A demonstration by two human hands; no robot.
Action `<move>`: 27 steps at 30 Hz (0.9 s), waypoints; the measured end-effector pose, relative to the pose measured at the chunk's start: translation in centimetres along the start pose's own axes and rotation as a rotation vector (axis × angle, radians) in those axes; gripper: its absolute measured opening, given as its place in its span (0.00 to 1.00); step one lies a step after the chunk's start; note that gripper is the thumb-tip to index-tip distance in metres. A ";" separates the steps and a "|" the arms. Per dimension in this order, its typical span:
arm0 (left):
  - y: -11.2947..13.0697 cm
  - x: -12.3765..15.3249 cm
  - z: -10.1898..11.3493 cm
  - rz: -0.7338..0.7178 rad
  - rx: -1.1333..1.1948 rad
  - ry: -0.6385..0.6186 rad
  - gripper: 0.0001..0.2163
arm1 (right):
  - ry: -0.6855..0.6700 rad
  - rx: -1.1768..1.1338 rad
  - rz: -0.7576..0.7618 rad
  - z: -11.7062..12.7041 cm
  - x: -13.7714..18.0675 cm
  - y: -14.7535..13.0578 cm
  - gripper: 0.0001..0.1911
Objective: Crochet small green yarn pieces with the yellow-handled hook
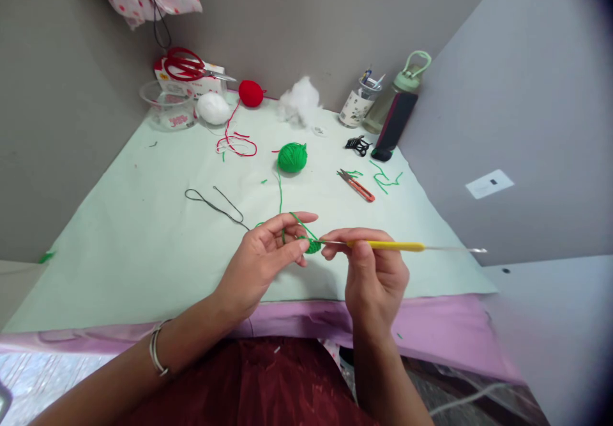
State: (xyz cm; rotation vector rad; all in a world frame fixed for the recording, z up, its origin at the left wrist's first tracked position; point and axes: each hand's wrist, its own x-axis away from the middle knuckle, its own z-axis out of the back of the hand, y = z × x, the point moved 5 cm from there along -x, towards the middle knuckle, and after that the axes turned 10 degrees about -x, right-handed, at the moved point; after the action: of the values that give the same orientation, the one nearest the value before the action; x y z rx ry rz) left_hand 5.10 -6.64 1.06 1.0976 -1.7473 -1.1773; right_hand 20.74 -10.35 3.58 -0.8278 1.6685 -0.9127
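Between the thumb and fingers of my left hand (268,257) is a small green crochet piece (313,246). Green yarn runs over the raised index finger of that hand and down to the piece. My right hand (376,273) grips a crochet hook (393,246) by its yellow handle, with metal ends sticking out on both sides. The hook's left tip meets the green piece; whether it is inside a stitch is too small to tell. Beyond my left hand lies a green yarn ball (292,158), its strand trailing toward my fingers.
Orange thread snips (357,186) and green yarn scraps (385,177) lie to the right, near a black hair clip (358,145). At the back stand a red yarn ball (251,94), white stuffing (301,102), a pen cup (357,105), a bottle (407,81), red-handled scissors (186,66) and a plastic tub (172,116).
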 end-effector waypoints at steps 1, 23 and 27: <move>0.1 0.0 0.0 -0.012 -0.017 0.007 0.13 | -0.007 0.056 0.046 -0.1 0.1 -0.3 0.11; -0.4 -0.1 -0.8 0.112 0.154 -0.032 0.17 | -0.034 0.086 0.060 -0.8 0.0 0.6 0.11; -0.8 -0.2 -1.0 0.117 0.192 -0.011 0.20 | -0.114 0.453 0.367 -1.2 1.3 -0.3 0.18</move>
State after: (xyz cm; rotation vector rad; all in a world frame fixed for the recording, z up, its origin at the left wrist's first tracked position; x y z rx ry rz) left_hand 6.24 -6.93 0.56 1.0847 -1.9368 -0.9623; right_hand 19.25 -11.42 3.53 -0.2507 1.3775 -0.9141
